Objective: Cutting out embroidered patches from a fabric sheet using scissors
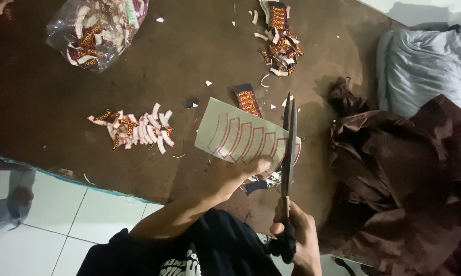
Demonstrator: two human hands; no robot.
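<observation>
Left hand: the left hand (240, 176) pinches the near edge of a pale sheet of woven labels (240, 135), fingers closed on it, lifting it clear of the desk so the blades can reach it.
Right hand: the right hand (297, 232) is closed around the dark handles of long scissors (290, 148), blades pointing to 12 o'clock and meeting the sheet's right edge.
Sheet: tilted, blank side up, curved red outlines showing through in a row.
Desk: the dark brown desk (46, 112) carries the cut pieces in separate heaps: a fan of cut labels (133, 129) at 9 o'clock of the sheet, a second heap (280, 41) at 12 o'clock.
Bag: a clear plastic bag (97, 28) at 11 o'clock, open-mouthed, packed with more red-and-white labels.
Cloth: crumpled brown fabric (399, 184) at 3 o'clock, a grey pillow (419, 66) beyond it.
</observation>
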